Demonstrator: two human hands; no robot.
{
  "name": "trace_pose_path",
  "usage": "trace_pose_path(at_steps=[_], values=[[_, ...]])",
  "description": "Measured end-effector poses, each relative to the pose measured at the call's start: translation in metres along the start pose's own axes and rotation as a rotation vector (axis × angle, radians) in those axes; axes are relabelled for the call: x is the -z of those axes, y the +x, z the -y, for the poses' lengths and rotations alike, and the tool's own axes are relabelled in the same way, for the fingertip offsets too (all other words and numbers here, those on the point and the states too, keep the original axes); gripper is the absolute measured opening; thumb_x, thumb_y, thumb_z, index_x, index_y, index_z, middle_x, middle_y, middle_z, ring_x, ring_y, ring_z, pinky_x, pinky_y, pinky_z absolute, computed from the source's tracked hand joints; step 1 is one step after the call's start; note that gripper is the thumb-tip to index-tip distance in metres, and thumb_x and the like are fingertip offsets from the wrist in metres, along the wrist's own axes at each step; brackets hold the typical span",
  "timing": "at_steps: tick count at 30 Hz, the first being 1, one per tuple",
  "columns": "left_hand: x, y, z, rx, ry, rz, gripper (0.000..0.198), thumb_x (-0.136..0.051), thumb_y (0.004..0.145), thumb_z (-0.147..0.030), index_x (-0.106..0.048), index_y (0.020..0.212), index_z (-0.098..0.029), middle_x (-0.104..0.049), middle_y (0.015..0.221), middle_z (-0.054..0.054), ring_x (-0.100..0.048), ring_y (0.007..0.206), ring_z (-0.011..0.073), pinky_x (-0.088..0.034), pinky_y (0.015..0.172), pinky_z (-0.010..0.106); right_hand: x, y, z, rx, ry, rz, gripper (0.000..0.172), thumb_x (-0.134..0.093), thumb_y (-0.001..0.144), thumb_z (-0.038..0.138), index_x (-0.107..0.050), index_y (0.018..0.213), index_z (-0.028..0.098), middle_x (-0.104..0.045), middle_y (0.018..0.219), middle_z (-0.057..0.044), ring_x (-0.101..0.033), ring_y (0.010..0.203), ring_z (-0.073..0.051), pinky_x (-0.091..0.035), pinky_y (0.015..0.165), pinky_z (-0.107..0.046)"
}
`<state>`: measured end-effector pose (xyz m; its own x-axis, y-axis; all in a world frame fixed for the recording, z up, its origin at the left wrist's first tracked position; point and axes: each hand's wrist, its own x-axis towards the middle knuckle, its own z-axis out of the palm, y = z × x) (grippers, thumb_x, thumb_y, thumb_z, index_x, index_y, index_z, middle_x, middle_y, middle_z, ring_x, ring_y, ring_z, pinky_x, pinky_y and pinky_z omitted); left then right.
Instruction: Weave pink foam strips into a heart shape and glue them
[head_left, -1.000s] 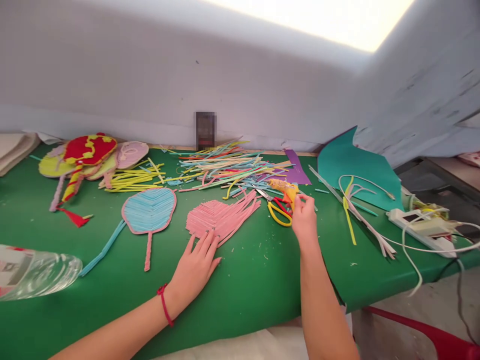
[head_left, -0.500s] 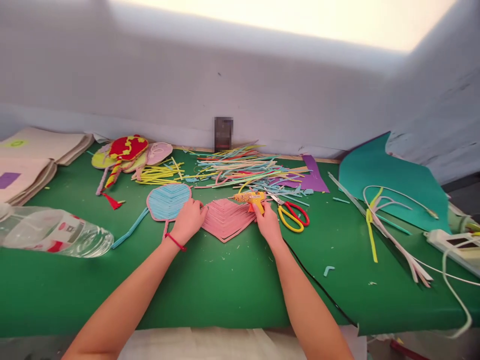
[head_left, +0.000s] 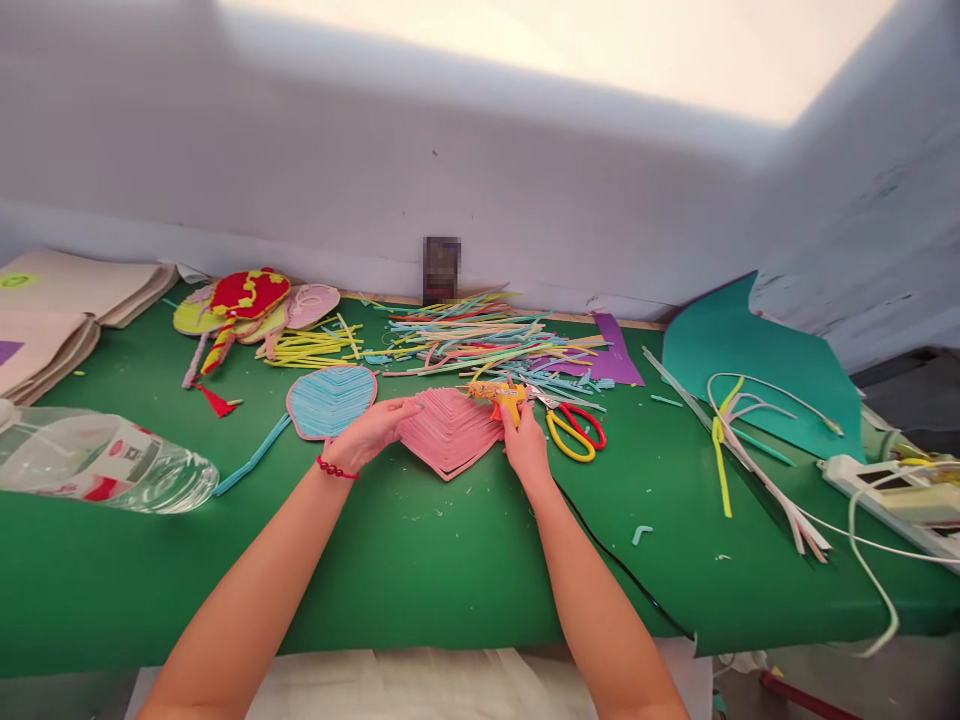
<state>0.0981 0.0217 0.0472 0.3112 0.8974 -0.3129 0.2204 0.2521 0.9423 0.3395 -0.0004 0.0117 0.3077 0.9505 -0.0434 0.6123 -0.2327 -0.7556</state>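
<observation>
A pink leaf-shaped piece (head_left: 448,436) made of strips lies at the middle of the green table. My left hand (head_left: 375,430) pinches its upper left edge, palm turned partly up. In my right hand (head_left: 526,440) is a yellow glue gun (head_left: 506,398), its nozzle pointing left over the top of the pink piece. A blue round piece with a pink rim (head_left: 332,402) lies left of the pink one, partly behind my left hand. Scissors with red and yellow handles (head_left: 574,430) lie just right of the glue gun.
Coloured strips (head_left: 480,335) are heaped at the back. A plastic bottle (head_left: 112,460) lies at left, near finished fans (head_left: 251,295) and open books (head_left: 90,285). Teal sheet (head_left: 765,370), bundled strips (head_left: 757,475) and a power strip (head_left: 892,505) are at right. A black cord (head_left: 630,565) trails frontward.
My left hand has turned, its palm now more upward, with its fingers on the pink piece's edge. The view has shifted slightly to the right. My right hand still holds the glue gun.
</observation>
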Motion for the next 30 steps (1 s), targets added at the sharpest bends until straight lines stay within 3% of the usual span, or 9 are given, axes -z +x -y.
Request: trace_pose_path(at_steps=[3, 6, 11, 15, 18, 21, 25, 28, 30], values=[[-0.004, -0.003, 0.001, 0.029, -0.147, 0.186, 0.046, -0.071, 0.071, -0.046, -0.068, 0.103, -0.012, -0.071, 0.108, 0.013, -0.065, 0.098, 0.0245, -0.05, 0.086, 0.036, 0.002, 0.0, 0.0, -0.036, 0.088, 0.029, 0.043, -0.04, 0.088, 0.056, -0.051, 0.111, 0.021, -0.068, 0.092, -0.008, -0.06, 0.05, -0.017, -0.046, 0.055, -0.029], [-0.005, -0.001, 0.004, 0.109, -0.277, 0.24, 0.049, -0.079, 0.065, -0.039, -0.069, 0.105, -0.013, -0.072, 0.107, 0.012, -0.066, 0.099, 0.0258, -0.051, 0.087, 0.037, 0.004, 0.001, -0.002, -0.036, 0.123, 0.038, 0.039, -0.042, 0.088, 0.054, -0.051, 0.107, 0.021, -0.067, 0.085, -0.006, -0.055, 0.041, -0.015, -0.046, 0.05, -0.029], [0.017, 0.004, 0.0, 0.126, -0.343, 0.189, 0.042, -0.081, 0.064, -0.037, -0.072, 0.097, -0.013, -0.075, 0.1, 0.011, -0.069, 0.09, 0.0239, -0.055, 0.082, 0.034, 0.006, 0.005, -0.007, -0.028, 0.208, 0.01, 0.036, -0.044, 0.087, 0.053, -0.05, 0.102, 0.02, -0.065, 0.078, -0.004, -0.057, 0.044, -0.016, -0.046, 0.044, -0.029], [0.041, 0.004, -0.009, 0.023, -0.454, 0.068, 0.033, -0.079, 0.069, -0.029, -0.073, 0.097, -0.013, -0.075, 0.101, 0.011, -0.07, 0.088, 0.0218, -0.056, 0.08, 0.029, 0.003, 0.009, -0.01, -0.027, 0.281, -0.012, 0.038, -0.044, 0.086, 0.055, -0.049, 0.1, 0.02, -0.062, 0.068, -0.003, -0.061, 0.052, -0.019, -0.049, 0.044, -0.029], [0.045, 0.003, -0.016, -0.012, -0.477, 0.015, 0.035, -0.076, 0.072, -0.026, -0.071, 0.103, -0.013, -0.074, 0.102, 0.012, -0.071, 0.087, 0.022, -0.057, 0.079, 0.028, 0.002, 0.01, -0.01, -0.019, 0.322, -0.044, 0.039, -0.045, 0.085, 0.057, -0.048, 0.098, 0.02, -0.06, 0.066, -0.002, -0.062, 0.055, -0.019, -0.048, 0.043, -0.028], [0.032, 0.004, -0.021, -0.03, -0.53, -0.009, 0.034, -0.074, 0.074, -0.023, -0.07, 0.107, -0.013, -0.074, 0.104, 0.011, -0.071, 0.089, 0.0214, -0.057, 0.077, 0.027, 0.006, 0.01, -0.009, -0.004, 0.381, -0.141, 0.044, -0.045, 0.083, 0.062, -0.047, 0.097, 0.021, -0.056, 0.062, 0.002, -0.056, 0.049, -0.017, -0.044, 0.042, -0.027], [0.001, 0.005, -0.021, -0.052, -0.737, -0.02, 0.031, -0.068, 0.078, -0.018, -0.068, 0.109, -0.015, -0.074, 0.103, 0.008, -0.07, 0.087, 0.0191, -0.057, 0.074, 0.027, 0.018, 0.003, -0.002, 0.025, 0.404, -0.268, 0.05, -0.05, 0.079, 0.067, -0.046, 0.095, 0.021, -0.054, 0.061, 0.004, -0.05, 0.048, -0.015, -0.041, 0.048, -0.027], [-0.02, 0.006, -0.014, -0.036, -0.892, -0.08, 0.026, -0.065, 0.08, -0.019, -0.068, 0.106, -0.019, -0.075, 0.099, 0.003, -0.069, 0.078, 0.0139, -0.056, 0.068, 0.023, 0.024, -0.004, 0.006, 0.048, 0.383, -0.339, 0.055, -0.064, 0.067, 0.067, -0.046, 0.092, 0.021, -0.056, 0.066, 0.004, -0.05, 0.054, -0.014, -0.041, 0.054, -0.026], [-0.03, 0.005, -0.008, -0.05, -0.955, -0.056, 0.026, -0.065, 0.08, -0.018, -0.069, 0.105, -0.021, -0.074, 0.101, 0.001, -0.069, 0.08, 0.0128, -0.055, 0.07, 0.021, 0.026, -0.006, 0.009, 0.052, 0.389, -0.384, 0.058, -0.071, 0.061, 0.064, -0.045, 0.09, 0.021, -0.053, 0.066, 0.005, -0.048, 0.056, -0.013, -0.04, 0.055, -0.026]])
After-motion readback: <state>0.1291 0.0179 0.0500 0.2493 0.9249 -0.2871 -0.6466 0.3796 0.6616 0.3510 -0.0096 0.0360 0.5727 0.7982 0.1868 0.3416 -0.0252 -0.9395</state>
